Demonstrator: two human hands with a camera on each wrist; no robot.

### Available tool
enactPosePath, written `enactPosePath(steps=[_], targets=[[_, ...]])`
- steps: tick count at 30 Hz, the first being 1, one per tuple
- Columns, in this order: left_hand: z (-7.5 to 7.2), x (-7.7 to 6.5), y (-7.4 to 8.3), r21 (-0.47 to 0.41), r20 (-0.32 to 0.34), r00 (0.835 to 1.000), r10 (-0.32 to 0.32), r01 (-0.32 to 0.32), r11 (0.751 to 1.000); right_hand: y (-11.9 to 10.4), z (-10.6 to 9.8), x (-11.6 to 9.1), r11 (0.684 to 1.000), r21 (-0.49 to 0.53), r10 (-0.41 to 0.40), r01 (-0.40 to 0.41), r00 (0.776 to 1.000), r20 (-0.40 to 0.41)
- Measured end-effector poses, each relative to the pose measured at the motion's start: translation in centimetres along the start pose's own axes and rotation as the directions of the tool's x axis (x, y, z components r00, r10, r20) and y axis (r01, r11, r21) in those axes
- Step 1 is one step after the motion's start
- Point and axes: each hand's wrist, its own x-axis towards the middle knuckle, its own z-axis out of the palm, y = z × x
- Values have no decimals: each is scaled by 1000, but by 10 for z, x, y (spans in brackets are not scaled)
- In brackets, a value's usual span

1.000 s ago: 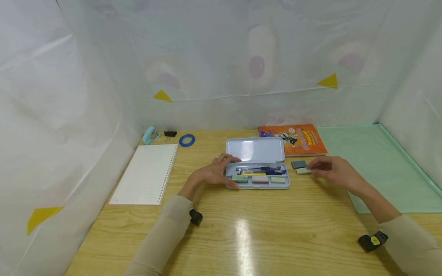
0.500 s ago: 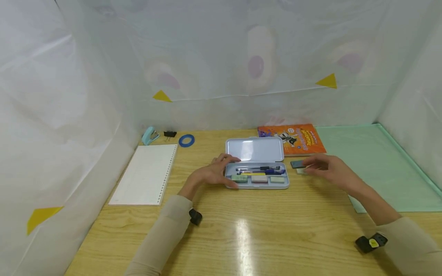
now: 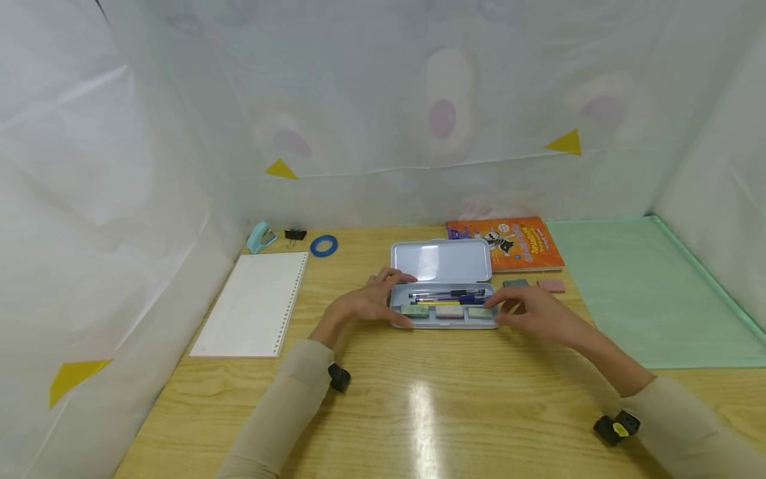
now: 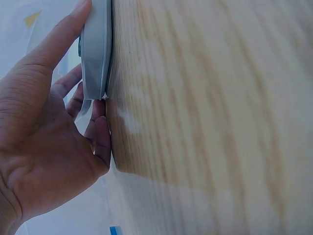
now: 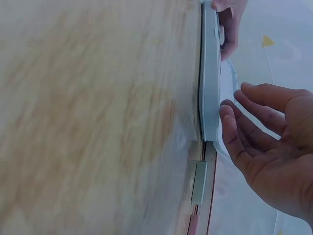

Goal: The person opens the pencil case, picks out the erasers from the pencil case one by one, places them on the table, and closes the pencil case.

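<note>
A pale blue pencil case [image 3: 439, 324] lies open in the middle of the table, its lid [image 3: 441, 259] folded back. Pens [image 3: 445, 293] fill its rear part. Along the front sit a green eraser [image 3: 415, 311], a pinkish eraser [image 3: 449, 312] and a pale green eraser [image 3: 479, 313]. My left hand [image 3: 371, 299] grips the case's left end, thumb along the front edge. My right hand [image 3: 535, 316] hovers at the right end, fingertips over the pale eraser; the right wrist view shows nothing between its fingers [image 5: 234, 142]. Beside the case lie a dark grey eraser [image 3: 514, 283] and a pink eraser [image 3: 551, 286].
An orange book [image 3: 532, 246] lies behind the case and a green mat [image 3: 652, 299] to the right. A white punched sheet or pad [image 3: 248, 306] is at the left. Behind it are a light blue stapler [image 3: 260, 238], a black binder clip [image 3: 295, 234] and a blue ring [image 3: 324, 246].
My right hand has moved left from the loose erasers to the case's right end. The whitish eraser it was touching is gone from the table, and the pink one shows. My left hand stayed put.
</note>
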Motion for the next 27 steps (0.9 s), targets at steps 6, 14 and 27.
enactPosePath(steps=[6,14,27], targets=[[1,0,-2,8,0,1000,2,-2,1000,-2,7,5,998,-64,-8,10,999,35],[2,1,-3,8,2,1000,-1,1,1000,-8,8,3,997,-75,-10,13,999,41],[1,1,-2,4,-2,1000,-1,1,1000,-6,12,12,985,-173,10,-9,1000,6]])
